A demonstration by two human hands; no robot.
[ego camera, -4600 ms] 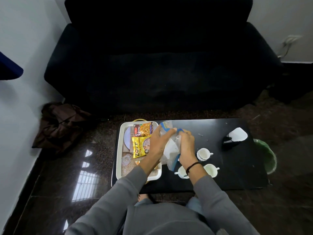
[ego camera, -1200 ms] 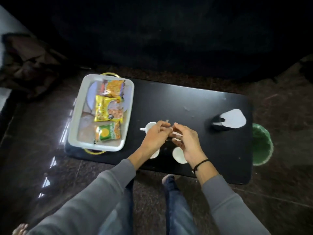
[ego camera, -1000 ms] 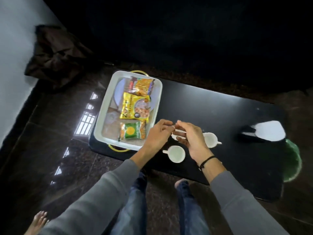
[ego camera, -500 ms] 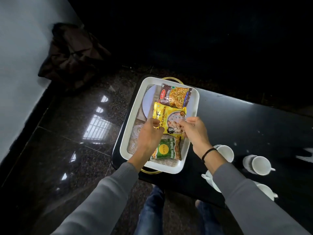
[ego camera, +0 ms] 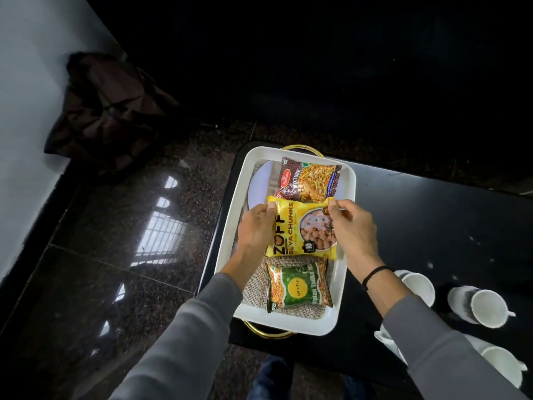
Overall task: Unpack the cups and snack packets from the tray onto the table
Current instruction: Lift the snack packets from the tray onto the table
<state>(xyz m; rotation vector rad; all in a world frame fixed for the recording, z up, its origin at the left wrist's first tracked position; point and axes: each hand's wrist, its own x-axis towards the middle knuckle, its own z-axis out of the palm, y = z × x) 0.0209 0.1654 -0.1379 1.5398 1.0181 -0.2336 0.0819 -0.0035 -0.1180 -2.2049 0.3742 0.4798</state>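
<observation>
Your left hand point(ego camera: 253, 229) and right hand point(ego camera: 353, 226) are both over the white tray point(ego camera: 230, 226), each pinching an upper corner of the yellow soya chunks packet point(ego camera: 300, 229), thumb on the front face and fingers tucked behind. That packet sits in the middle of the tray; you cannot tell whether its lower edge touches the burlap liner point(ego camera: 255, 284). Just beyond it lies the brown mixture packet point(ego camera: 308, 180), its near edge tucked under the yellow one's top edge, resting across a pale round plate point(ego camera: 261, 183) at the far end of the tray. Nearest you, the green snack packet point(ego camera: 298, 288) lies flat on the burlap, apart from both hands. The tray sits at the left end of the black table point(ego camera: 432, 215), its gold handle point(ego camera: 266, 333) poking out at the near end. To your right, white cups are already on the table: one cup point(ego camera: 418, 285) just behind your right forearm, a second cup point(ego camera: 478, 306) lying on its side, and a third cup point(ego camera: 501, 365) at the near edge, partly hidden by your grey sleeve point(ego camera: 438, 350). A dark crumpled bag point(ego camera: 106, 111) slumps on the glossy floor point(ego camera: 101, 269) against the wall.
</observation>
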